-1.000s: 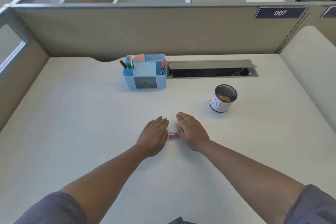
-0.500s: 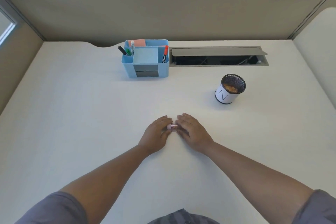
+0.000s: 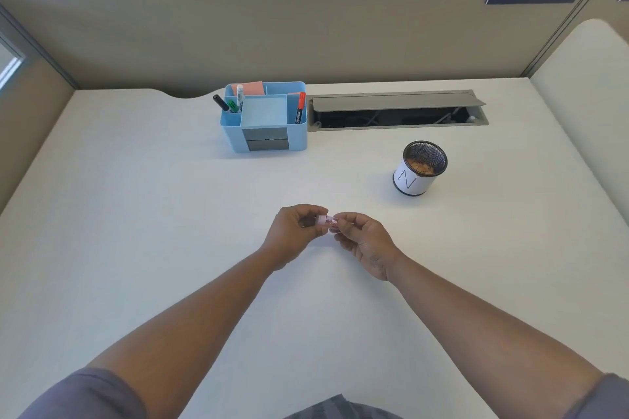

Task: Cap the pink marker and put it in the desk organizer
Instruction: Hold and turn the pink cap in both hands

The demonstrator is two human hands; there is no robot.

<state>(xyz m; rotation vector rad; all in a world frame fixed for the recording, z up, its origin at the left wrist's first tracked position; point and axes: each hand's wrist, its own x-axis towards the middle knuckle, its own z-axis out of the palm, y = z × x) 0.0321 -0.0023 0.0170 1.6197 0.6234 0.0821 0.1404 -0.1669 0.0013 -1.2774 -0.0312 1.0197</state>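
Observation:
Both hands meet above the middle of the white desk (image 3: 136, 214). My left hand (image 3: 294, 231) pinches a pale pink piece, the marker or its cap (image 3: 321, 219). My right hand (image 3: 366, 243) grips the other pink piece (image 3: 333, 222), end to end with the first. Fingers hide most of both, so I cannot tell which is the cap or whether they are joined. The blue desk organizer (image 3: 269, 139) stands at the back centre, holding black, green, white and red pens, pink notes and a grey drawer.
A black mesh cup with a white N label (image 3: 417, 168) stands to the right, between my hands and an open cable tray (image 3: 398, 109) set into the desk. Beige partition walls close off the back and left. A padded panel rises at the right.
Both hands lay flat over the pink marker on the desk a second ago. They have since curled around the pieces and lifted them off the surface, held end to end.

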